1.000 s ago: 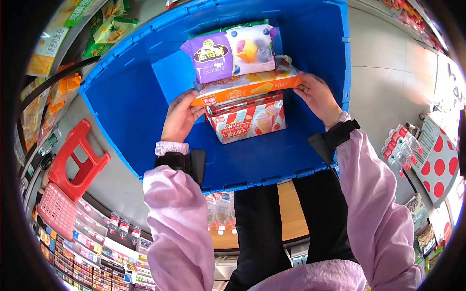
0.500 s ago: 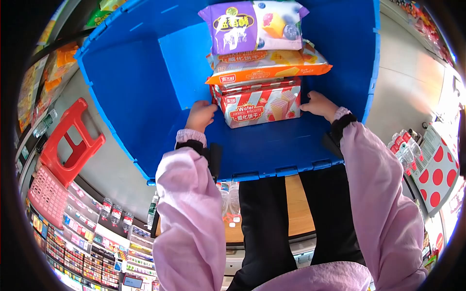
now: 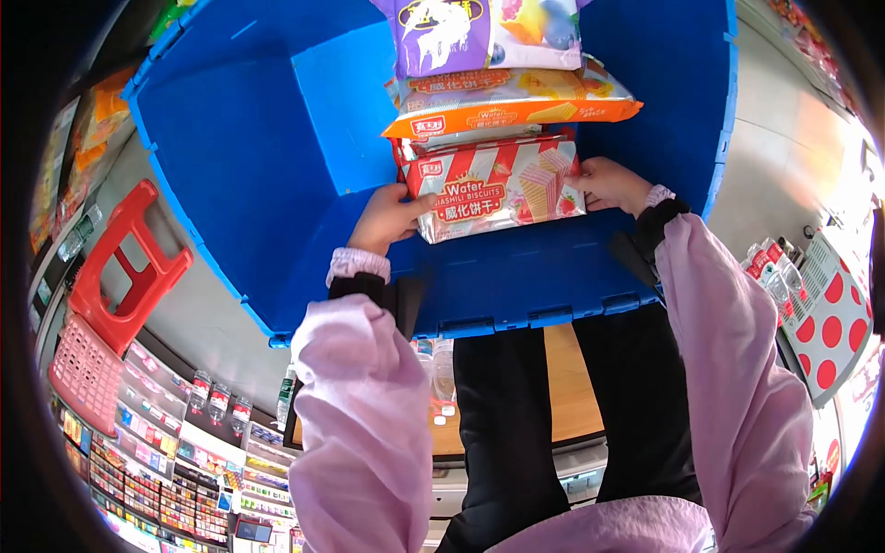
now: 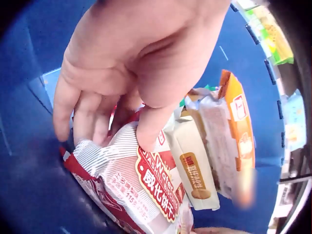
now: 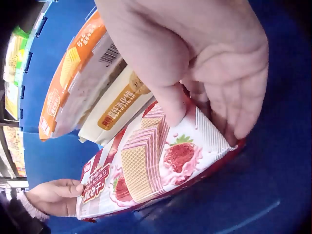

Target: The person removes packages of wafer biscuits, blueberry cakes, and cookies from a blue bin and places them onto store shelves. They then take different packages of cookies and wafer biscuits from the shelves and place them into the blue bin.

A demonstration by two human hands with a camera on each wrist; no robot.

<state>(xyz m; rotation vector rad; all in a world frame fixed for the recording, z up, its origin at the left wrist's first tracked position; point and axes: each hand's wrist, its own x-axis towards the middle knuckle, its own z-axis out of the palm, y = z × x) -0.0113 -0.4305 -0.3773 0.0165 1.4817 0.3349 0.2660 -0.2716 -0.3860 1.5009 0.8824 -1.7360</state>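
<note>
A red-and-white strawberry wafer biscuit pack is held by its two ends inside the blue crate. My left hand grips the left end, thumb on the printed front and fingers behind, as the left wrist view shows. At the strawberry end, my right hand pinches the pack with its thumb on the front. Directly behind lies an orange wafer pack, with a purple blueberry pack farther back. A cream-coloured pack stands between the orange pack and the held one, mostly hidden in the head view.
Crate walls rise around both hands, and its near rim crosses in front of the person's legs. A red plastic stool and a pink basket stand at left. Bottles stand at right, beyond the crate.
Both hands have let go of the orange pack and moved down to the red-and-white pack, which they now grip at its ends. The orange pack rests behind it; the head view has shifted.
</note>
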